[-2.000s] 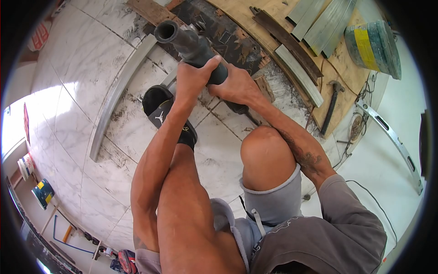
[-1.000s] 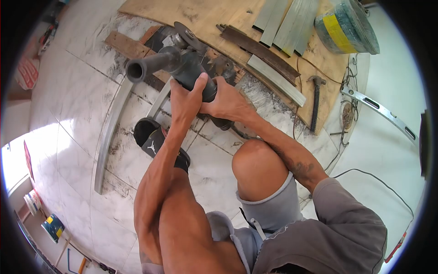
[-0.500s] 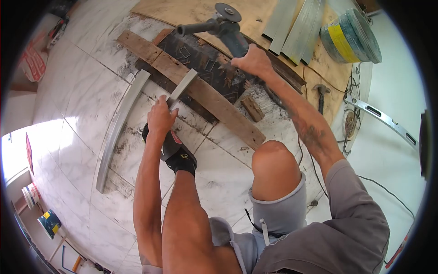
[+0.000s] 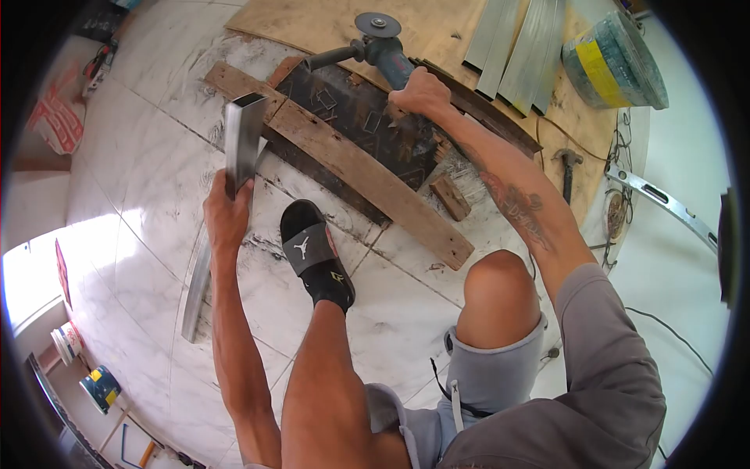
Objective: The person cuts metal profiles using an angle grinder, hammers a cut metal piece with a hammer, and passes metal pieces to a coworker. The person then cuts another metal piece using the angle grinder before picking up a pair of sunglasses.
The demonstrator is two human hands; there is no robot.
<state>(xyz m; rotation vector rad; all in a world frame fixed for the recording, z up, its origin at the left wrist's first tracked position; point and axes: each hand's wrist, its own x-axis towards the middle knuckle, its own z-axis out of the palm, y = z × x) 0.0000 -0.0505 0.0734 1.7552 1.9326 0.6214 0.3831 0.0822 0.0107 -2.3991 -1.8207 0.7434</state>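
My left hand (image 4: pixel 226 213) is closed round a short piece of metal channel (image 4: pixel 243 141), raised above the floor with its cut end facing up. In my right hand (image 4: pixel 423 91) is an angle grinder (image 4: pixel 389 62), gripped by its body; the disc and side handle point away to the upper left. Below the grinder lies a wooden plank (image 4: pixel 344 160) across a dark scrap-covered board (image 4: pixel 355 109). A longer metal channel (image 4: pixel 197 285) rests on the tiles, partly hidden behind my left hand and forearm.
Several metal channels (image 4: pixel 519 59) lie on a plywood sheet (image 4: pixel 305 19), beside a green bucket (image 4: pixel 617 62). A hammer (image 4: pixel 568 172), a spirit level (image 4: pixel 664 202) and cords are at the right. A wood block (image 4: pixel 450 197) sits near the plank. My slippered foot (image 4: pixel 308 246) stands on the tiles.
The short metal channel has been lifted off the plank by my left hand and moved left, turned upright. My foot now shows clear of it. The grinder has shifted slightly left and down.
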